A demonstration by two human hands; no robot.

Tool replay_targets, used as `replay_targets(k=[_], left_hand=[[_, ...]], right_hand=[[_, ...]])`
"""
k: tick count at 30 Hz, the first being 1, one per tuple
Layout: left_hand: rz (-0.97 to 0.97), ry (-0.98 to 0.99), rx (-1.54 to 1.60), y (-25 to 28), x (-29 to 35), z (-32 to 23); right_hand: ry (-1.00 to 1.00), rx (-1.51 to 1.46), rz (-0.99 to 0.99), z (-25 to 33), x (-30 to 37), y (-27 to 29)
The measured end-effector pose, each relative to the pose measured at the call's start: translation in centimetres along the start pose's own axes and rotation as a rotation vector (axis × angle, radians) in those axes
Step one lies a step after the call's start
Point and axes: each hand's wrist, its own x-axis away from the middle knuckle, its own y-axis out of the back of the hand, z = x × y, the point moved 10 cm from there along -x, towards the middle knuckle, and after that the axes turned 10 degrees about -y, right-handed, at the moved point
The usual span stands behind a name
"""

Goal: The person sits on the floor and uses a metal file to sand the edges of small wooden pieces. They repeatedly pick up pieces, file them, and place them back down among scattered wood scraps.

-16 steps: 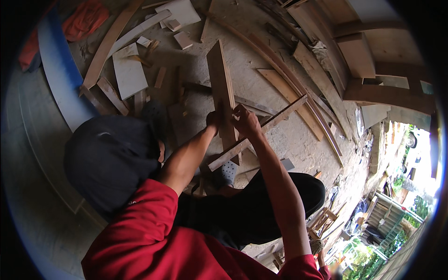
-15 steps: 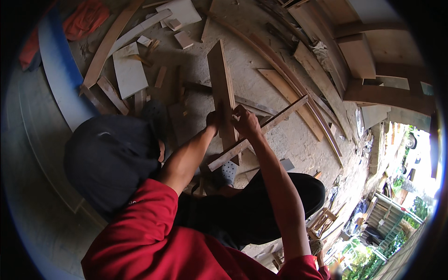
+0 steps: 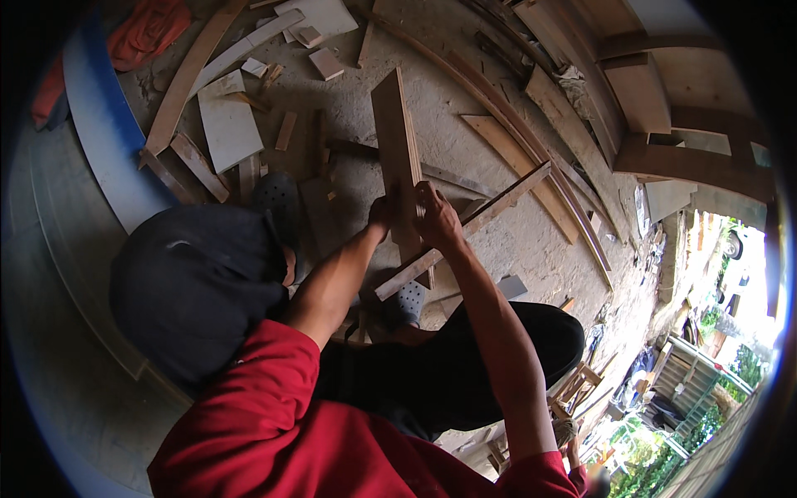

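A long wooden board (image 3: 393, 124) with a layered edge stands on its edge, tilted, between my hands. My left hand (image 3: 382, 216) is closed on its left side, the fingertips partly hidden. Across from it, my right hand (image 3: 437, 217) has its fingers curled at the board's right edge; any small item inside them is hidden. A narrow wooden strip (image 3: 498, 206) crosses the near end of the board at a slant and passes by my right wrist. Below the strip shows a grey perforated clog (image 3: 409, 300) on my foot.
Wood offcuts and a pale panel (image 3: 228, 129) lie on the floor at left. Long planks (image 3: 498, 104) stretch along the right, beside a wooden frame (image 3: 689, 170). A blue-and-white sheet (image 3: 104, 133) and orange cloth (image 3: 149, 33) are at far left.
My right hand's fingers have shifted slightly and now lie closer against the board's edge. The left hand keeps its place, and the board and strip stay almost where they were.
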Motion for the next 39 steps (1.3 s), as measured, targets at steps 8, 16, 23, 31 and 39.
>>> replay_targets(k=[8,16,23,31,39], left_hand=[[0.060,-0.012,-0.106,-0.7,0.4,-0.7],[0.285,0.075,0.166,-3.9,2.3,-0.2],[0.371,0.113,0.349,-5.3,3.7,-0.8],[0.375,0.105,0.353,-5.3,4.5,-1.9],[0.362,0.115,0.302,-5.0,5.5,-2.1]], right_hand=[[-0.093,0.091,0.096,-0.2,0.6,-0.4],[-0.062,0.096,0.078,-0.1,-0.1,0.8],[0.001,-0.113,0.220,-2.0,1.0,-0.5],[-0.065,-0.116,0.261,-1.9,1.9,-0.4],[-0.082,0.051,0.148,-1.3,1.3,0.1]])
